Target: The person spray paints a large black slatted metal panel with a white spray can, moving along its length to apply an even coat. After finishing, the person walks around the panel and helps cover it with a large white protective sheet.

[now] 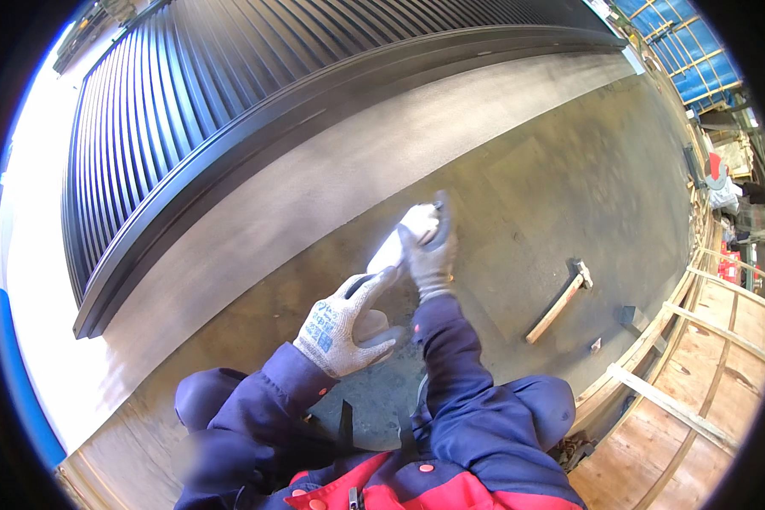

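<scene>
Both my hands wear pale grey work gloves and meet low over the floor in front of my knees. My right hand [432,259] is closed around a white, elongated object [388,252], bright and blurred, whose kind I cannot make out. Just below its lower end is my left hand [340,327], with thumb and fingers curved and apart. Its index finger reaches up close to the white object; whether they touch I cannot tell. Right of my hands, a hammer [555,308] with a wooden handle lies on the dark floor sheet [518,212].
A large dark ribbed panel [229,76] with a raised edge spans the far left, beside a pale strip [314,191]. Near right lie a small pale piece [596,345] and a flat metal piece [633,321]. Wooden framing with boards [680,382] borders the right side.
</scene>
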### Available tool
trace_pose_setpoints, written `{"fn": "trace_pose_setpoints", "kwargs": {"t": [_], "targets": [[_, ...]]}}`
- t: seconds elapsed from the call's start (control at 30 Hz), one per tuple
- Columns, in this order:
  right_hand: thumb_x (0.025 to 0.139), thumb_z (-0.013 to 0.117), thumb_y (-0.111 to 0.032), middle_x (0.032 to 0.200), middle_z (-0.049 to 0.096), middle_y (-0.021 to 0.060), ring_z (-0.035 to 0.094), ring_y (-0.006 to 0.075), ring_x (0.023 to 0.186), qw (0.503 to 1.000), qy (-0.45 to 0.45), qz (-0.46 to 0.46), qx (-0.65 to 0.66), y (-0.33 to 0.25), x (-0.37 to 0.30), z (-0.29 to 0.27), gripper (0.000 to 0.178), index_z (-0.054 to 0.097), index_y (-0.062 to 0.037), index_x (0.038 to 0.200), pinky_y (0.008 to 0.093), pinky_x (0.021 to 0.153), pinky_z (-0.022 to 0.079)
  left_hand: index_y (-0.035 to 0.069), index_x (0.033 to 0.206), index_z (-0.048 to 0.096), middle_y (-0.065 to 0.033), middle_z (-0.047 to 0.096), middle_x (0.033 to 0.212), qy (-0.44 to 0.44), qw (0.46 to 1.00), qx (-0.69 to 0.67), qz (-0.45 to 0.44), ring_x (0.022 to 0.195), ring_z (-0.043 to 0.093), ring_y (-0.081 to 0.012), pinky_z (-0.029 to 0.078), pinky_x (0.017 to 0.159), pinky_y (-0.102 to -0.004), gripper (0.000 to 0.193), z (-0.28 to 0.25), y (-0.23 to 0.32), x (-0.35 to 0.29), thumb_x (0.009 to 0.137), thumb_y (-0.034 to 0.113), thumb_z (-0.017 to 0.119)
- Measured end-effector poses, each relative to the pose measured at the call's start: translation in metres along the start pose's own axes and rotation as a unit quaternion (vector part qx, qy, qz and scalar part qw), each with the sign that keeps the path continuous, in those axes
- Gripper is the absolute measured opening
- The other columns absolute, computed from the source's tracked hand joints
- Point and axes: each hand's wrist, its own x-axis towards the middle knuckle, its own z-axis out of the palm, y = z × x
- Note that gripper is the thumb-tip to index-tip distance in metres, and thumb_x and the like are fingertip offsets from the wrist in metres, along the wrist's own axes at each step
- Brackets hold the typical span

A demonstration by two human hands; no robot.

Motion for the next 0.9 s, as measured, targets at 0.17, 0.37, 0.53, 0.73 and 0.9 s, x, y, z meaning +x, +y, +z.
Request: {"fn": "trace_pose_setpoints", "kwargs": {"t": [0.17,0.37,0.53,0.73,0.9], "targets": [[0.081,0.088,0.004,0.142,0.051,0.0118,0.055,0.0227,0.123,0.977,0.181,-0.078,0.078,0.014,0.108,-0.045,0.095,0.034,-0.0034,0.159,0.0368,0.106,0.051,0.005,0.155,0.049,-0.0228,0.061,0.140,-0.004,1.000,-0.011,-0.022,0.122,0.065,-0.0417,0.054,0.102,-0.0418,0.082,-0.006,0.001,-0.009,0.083,0.021,0.083],[0.081,0.088,-0.001,0.138,0.057,0.0154,0.064,0.0248,0.114,0.971,0.223,-0.088,0.017,0.029,0.178,-0.070,0.085,0.042,0.0033,0.152,0.0393,0.099,0.058,0.005,0.158,0.044,-0.0246,0.057,0.144,0.024,0.999,0.019,0.022,0.118,0.066,-0.0436,0.057,0.100,-0.0467,0.088,-0.002,-0.008,-0.023,0.084,0.031,0.082],[0.084,0.087,0.001,0.142,0.052,0.0136,0.058,0.0287,0.126,0.987,0.125,-0.083,0.054,-0.007,0.075,0.011,0.085,0.041,-0.0036,0.156,0.0373,0.109,0.052,0.008,0.160,0.040,-0.0238,0.056,0.143,0.030,0.999,-0.024,0.021,0.112,0.069,-0.0434,0.057,0.096,-0.0480,0.089,-0.008,-0.005,-0.027,0.086,0.033,0.081],[0.081,0.090,-0.005,0.141,0.053,0.0149,0.058,0.0314,0.128,0.992,-0.082,-0.054,-0.073,-0.069,-0.100,0.135,0.097,0.038,-0.0114,0.162,0.0402,0.115,0.047,0.007,0.162,0.038,-0.0225,0.057,0.139,0.052,0.997,-0.044,0.039,0.111,0.070,-0.0398,0.057,0.096,-0.0462,0.092,-0.035,-0.008,-0.041,0.087,0.041,0.079],[0.077,0.090,-0.003,0.145,0.053,0.0151,0.055,0.0305,0.132,0.971,-0.211,-0.106,-0.038,-0.064,-0.162,0.176,0.098,0.038,-0.0073,0.161,0.0406,0.116,0.046,0.004,0.158,0.043,-0.0240,0.058,0.136,0.132,0.985,-0.093,0.063,0.112,0.068,-0.0419,0.056,0.097,-0.0477,0.089,-0.053,-0.025,-0.067,0.084,0.035,0.082]]}}
